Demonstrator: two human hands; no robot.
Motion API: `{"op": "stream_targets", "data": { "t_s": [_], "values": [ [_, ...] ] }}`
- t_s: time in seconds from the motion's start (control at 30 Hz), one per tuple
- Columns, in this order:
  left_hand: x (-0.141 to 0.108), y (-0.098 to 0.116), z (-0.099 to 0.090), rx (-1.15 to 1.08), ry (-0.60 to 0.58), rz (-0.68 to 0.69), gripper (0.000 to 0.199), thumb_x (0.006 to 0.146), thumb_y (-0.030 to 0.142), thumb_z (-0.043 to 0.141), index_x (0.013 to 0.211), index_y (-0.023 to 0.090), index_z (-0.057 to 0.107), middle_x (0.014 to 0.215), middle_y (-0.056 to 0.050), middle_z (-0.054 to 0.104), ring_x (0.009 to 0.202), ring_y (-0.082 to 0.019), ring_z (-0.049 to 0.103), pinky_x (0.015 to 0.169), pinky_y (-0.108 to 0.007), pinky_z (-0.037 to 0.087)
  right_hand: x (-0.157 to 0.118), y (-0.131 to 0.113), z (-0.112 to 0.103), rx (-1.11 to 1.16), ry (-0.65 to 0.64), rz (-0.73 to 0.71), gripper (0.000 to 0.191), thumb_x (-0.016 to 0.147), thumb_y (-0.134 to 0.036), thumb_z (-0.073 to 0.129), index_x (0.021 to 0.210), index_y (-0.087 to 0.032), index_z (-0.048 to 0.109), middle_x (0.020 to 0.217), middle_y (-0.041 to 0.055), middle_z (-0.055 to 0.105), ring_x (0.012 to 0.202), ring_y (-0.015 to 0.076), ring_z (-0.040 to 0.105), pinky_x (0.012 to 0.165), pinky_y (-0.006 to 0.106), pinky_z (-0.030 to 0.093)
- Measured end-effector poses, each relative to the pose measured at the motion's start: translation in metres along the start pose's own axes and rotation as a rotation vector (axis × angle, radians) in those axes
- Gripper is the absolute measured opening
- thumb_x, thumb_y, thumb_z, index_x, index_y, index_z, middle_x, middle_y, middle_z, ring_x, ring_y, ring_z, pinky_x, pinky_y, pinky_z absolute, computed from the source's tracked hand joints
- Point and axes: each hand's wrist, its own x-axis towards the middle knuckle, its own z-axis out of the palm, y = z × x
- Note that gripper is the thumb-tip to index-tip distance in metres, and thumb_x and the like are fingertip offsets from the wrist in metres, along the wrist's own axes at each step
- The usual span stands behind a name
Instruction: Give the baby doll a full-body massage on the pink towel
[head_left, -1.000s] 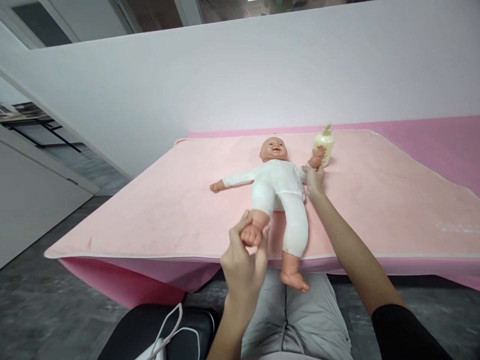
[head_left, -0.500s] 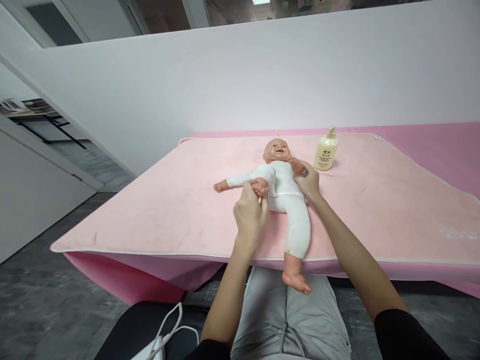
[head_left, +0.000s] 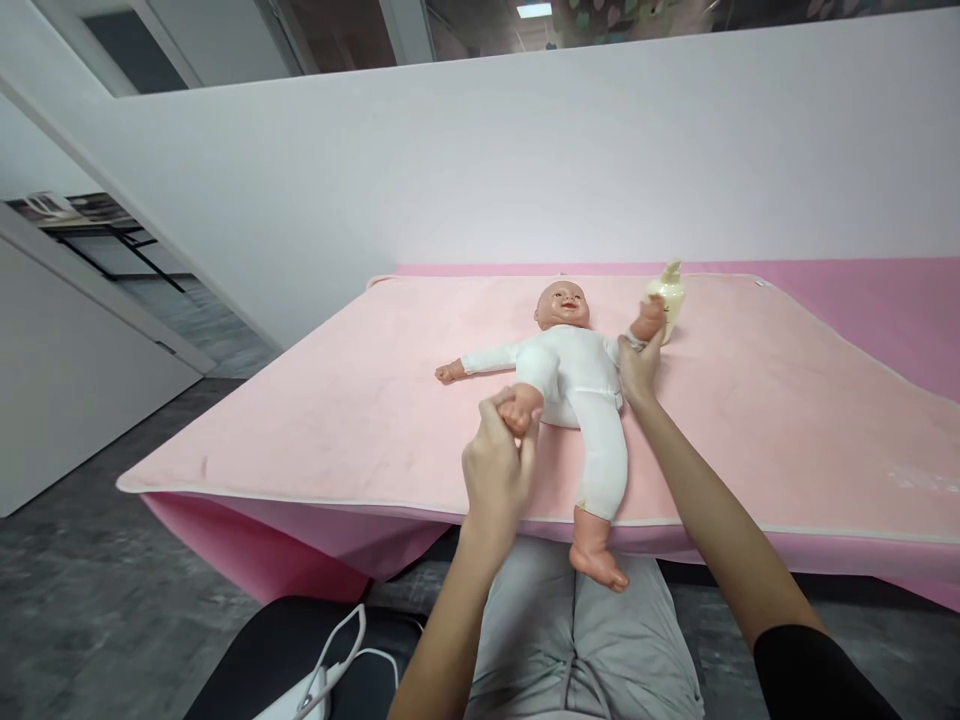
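A baby doll [head_left: 581, 360] with a white cloth body lies on its back on a pink mat [head_left: 360, 420], its head toward the wall. My left hand [head_left: 501, 450] is closed around the doll's foot [head_left: 520, 408], with that leg bent up and raised off the mat. My right hand [head_left: 640, 368] grips the doll's forearm near the wrist, holding its hand [head_left: 649, 317] up and out to the side. The doll's other arm lies stretched out on the mat. Its other leg [head_left: 602, 455] extends over the table's front edge. A pale yellow pump bottle [head_left: 670, 293] stands behind the raised doll hand, partly hidden.
A white partition wall [head_left: 480, 160] rises behind the table. Beneath the mat, a pink cloth [head_left: 885, 310] covers the table and hangs over its front. A black seat [head_left: 277, 660] at the lower left holds a white device with a cable [head_left: 337, 660].
My right hand has swung the doll's arm from across its chest outward to the right. My left hand has drawn the doll's foot slightly toward me. The view has shifted a little.
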Motion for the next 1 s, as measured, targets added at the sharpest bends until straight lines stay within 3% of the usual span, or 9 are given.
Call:
{"op": "stream_targets", "data": {
  "t_s": [0.17,0.27,0.37,0.43,0.57,0.63,0.73,0.8,1.0],
  "values": [
    [-0.073,0.006,-0.009,-0.085,-0.031,0.190,0.029,0.089,0.028,0.051,0.114,0.017,0.044,0.116,-0.014,0.064,0.091,-0.021,0.068,0.066,-0.026,0.053,0.014,0.018,-0.006,0.053,0.204,0.270,0.080,0.071,-0.023,0.050,0.142,-0.019,0.015,0.145,0.0132,0.031,0.131,0.0195,0.039,0.107,0.038,0.034],
    [-0.080,0.006,-0.012,-0.110,-0.017,0.185,0.027,0.088,0.027,0.052,0.112,0.017,0.045,0.119,-0.015,0.062,0.096,-0.021,0.067,0.068,-0.026,0.054,0.017,0.022,-0.006,0.052,0.204,0.267,0.079,0.072,-0.024,0.049,0.143,-0.019,0.015,0.144,0.0125,0.033,0.130,0.0194,0.039,0.107,0.038,0.033],
    [-0.054,0.005,-0.013,-0.109,0.047,0.133,0.030,0.087,0.029,0.052,0.115,0.017,0.045,0.119,-0.016,0.062,0.099,-0.022,0.066,0.074,-0.029,0.054,0.011,0.017,-0.003,0.044,0.107,0.075,0.074,0.070,-0.023,0.050,0.140,-0.020,0.027,0.133,0.0101,0.047,0.117,0.0209,0.050,0.103,0.041,0.038],
    [-0.026,0.005,-0.007,-0.101,0.071,0.092,0.031,0.087,0.031,0.051,0.115,0.018,0.044,0.118,-0.015,0.062,0.098,-0.023,0.066,0.073,-0.031,0.053,0.004,0.009,-0.001,-0.036,-0.058,-0.131,0.067,0.070,-0.022,0.050,0.136,-0.019,0.037,0.124,0.0085,0.055,0.109,0.0217,0.054,0.100,0.042,0.040],
    [0.033,0.007,0.025,-0.055,-0.076,0.007,0.022,0.089,0.032,0.046,0.104,0.016,0.046,0.095,-0.012,0.068,0.079,-0.024,0.068,0.063,-0.031,0.049,-0.008,-0.005,-0.002,-0.337,-0.508,-0.546,0.060,0.067,-0.012,0.047,0.126,-0.019,0.053,0.109,0.0089,0.063,0.103,0.0247,0.055,0.097,0.043,0.041],
    [0.054,0.009,0.037,-0.040,-0.115,-0.008,0.021,0.090,0.032,0.044,0.101,0.015,0.045,0.091,-0.012,0.068,0.077,-0.024,0.067,0.063,-0.031,0.047,-0.010,-0.008,-0.003,-0.406,-0.571,-0.587,0.061,0.067,-0.009,0.045,0.126,-0.019,0.053,0.108,0.0098,0.063,0.100,0.0256,0.055,0.094,0.044,0.042],
    [0.062,0.012,0.037,-0.018,-0.143,0.013,0.021,0.089,0.031,0.046,0.102,0.015,0.044,0.092,-0.012,0.067,0.078,-0.023,0.066,0.063,-0.030,0.046,-0.007,-0.006,-0.004,-0.346,-0.508,-0.491,0.060,0.070,-0.012,0.047,0.129,-0.020,0.050,0.116,0.0098,0.061,0.105,0.0252,0.054,0.096,0.044,0.041],
    [0.047,0.014,0.024,0.004,-0.146,0.025,0.022,0.089,0.032,0.047,0.102,0.016,0.045,0.090,-0.010,0.068,0.075,-0.023,0.067,0.060,-0.029,0.045,-0.004,-0.001,-0.002,-0.222,-0.428,-0.384,0.061,0.071,-0.016,0.050,0.132,-0.021,0.045,0.125,0.0088,0.056,0.113,0.0233,0.052,0.099,0.042,0.039],
    [-0.054,0.005,-0.029,0.109,0.005,0.061,0.030,0.086,0.034,0.053,0.111,0.019,0.046,0.095,-0.008,0.071,0.068,-0.022,0.068,0.052,-0.026,0.044,0.012,0.036,0.001,0.102,0.063,0.118,0.056,0.071,-0.027,0.053,0.125,-0.018,0.042,0.120,0.0097,0.056,0.107,0.0205,0.057,0.091,0.040,0.047]
  ]
}}
